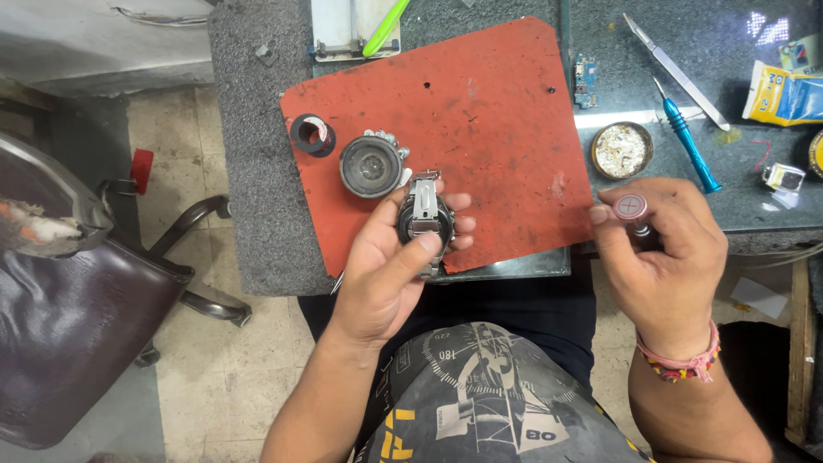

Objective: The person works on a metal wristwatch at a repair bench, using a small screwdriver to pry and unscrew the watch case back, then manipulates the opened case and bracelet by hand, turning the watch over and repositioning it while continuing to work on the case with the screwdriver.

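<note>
My left hand [390, 261] holds a wristwatch [426, 221] with a dark round case and a metal band, its back side up, over the near edge of a red mat [480, 111]. My thumb lies across the band. My right hand [664, 253] is closed around a small tool [631, 210] with a round red-and-silver cap, held upright at the mat's right edge, apart from the watch.
On the mat lie a round loupe-like lens [371, 166] and a small black tape roll [312, 135]. On the dark bench to the right: a blue screwdriver [688, 144], tweezers [675, 70], a round tin [621, 150], a small circuit board [585, 81], a yellow-blue packet [784, 93]. A chair [77, 300] stands left.
</note>
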The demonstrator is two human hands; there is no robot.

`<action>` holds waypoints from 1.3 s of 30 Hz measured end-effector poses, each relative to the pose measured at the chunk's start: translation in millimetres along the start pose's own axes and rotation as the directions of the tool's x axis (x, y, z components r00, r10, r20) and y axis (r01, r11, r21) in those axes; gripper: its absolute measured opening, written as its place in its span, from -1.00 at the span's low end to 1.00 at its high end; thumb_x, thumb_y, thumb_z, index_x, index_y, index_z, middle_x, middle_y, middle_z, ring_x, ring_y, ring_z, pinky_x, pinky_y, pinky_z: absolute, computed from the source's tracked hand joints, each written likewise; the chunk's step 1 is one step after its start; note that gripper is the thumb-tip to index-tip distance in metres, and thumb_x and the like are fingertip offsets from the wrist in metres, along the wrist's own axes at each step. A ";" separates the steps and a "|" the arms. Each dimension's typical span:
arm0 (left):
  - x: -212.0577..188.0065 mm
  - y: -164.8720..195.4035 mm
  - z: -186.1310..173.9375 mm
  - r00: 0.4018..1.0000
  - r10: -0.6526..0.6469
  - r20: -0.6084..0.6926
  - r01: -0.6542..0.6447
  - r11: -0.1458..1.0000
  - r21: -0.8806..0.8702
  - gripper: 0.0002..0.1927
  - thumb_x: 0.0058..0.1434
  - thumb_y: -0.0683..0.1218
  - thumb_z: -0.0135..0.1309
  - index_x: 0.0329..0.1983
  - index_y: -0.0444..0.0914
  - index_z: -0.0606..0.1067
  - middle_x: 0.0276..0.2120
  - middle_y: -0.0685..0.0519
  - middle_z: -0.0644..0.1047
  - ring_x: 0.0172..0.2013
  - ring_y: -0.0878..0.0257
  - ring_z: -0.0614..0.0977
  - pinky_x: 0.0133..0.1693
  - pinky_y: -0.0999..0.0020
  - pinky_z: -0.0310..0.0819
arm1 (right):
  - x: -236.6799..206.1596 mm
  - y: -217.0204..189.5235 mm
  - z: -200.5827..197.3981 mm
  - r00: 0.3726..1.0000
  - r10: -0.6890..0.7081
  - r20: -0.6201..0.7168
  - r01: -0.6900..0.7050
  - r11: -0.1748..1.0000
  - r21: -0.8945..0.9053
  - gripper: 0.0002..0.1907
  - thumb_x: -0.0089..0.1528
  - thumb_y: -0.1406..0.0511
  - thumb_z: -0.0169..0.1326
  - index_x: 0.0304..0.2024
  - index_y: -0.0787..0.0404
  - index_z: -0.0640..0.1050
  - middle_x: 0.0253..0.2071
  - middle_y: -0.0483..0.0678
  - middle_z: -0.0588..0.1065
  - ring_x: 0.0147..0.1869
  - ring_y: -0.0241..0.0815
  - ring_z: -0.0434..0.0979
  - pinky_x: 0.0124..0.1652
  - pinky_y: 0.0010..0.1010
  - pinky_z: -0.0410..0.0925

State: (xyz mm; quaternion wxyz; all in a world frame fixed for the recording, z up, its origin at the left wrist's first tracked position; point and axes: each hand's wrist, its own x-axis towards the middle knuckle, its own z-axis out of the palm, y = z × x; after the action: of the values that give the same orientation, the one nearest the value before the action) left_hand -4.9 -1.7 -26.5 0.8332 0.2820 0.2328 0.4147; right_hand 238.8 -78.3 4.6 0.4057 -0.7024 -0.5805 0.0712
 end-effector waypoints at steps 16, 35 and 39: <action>-2.1 3.9 -4.7 0.998 -0.056 -0.017 0.056 0.998 -0.022 -0.57 0.40 -0.19 -0.07 0.31 -0.39 0.27 0.02 -0.26 0.55 -0.10 0.13 0.64 -0.03 0.17 0.56 | -10.1 40.9 -20.2 0.993 0.040 -0.110 -0.058 0.984 -0.169 -0.88 0.40 0.48 0.34 -0.14 0.35 0.61 -0.13 0.06 0.54 -0.31 -0.23 0.43 -0.28 -0.46 0.29; -19.3 -39.8 3.8 0.990 0.139 0.039 -0.139 0.990 0.005 -0.67 0.43 -0.24 0.00 0.23 -0.33 0.31 0.06 0.02 0.41 0.07 0.32 0.46 0.19 0.32 0.38 | -10.7 -57.7 34.8 0.952 -0.101 0.289 -0.028 0.911 0.410 -0.75 0.13 0.41 0.34 -0.14 0.34 0.64 -0.25 0.00 0.60 -0.28 -0.25 0.63 -0.30 -0.51 0.43; -20.8 -40.3 7.3 0.985 0.167 0.031 -0.169 0.981 0.096 -0.69 0.42 -0.29 0.02 0.20 -0.36 0.36 0.04 0.02 0.46 0.06 0.33 0.49 0.19 0.34 0.41 | -11.8 -54.4 32.8 0.957 -0.089 0.275 -0.028 0.919 0.394 -0.74 0.12 0.42 0.34 -0.14 0.35 0.64 -0.26 0.01 0.60 -0.31 -0.25 0.62 -0.32 -0.50 0.42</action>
State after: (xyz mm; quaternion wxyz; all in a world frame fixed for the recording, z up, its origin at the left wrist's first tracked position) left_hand 10.8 -40.9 -44.7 0.7829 0.3458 0.2189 0.4685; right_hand 175.1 -72.7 14.1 0.4510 -0.5794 -0.6180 0.2811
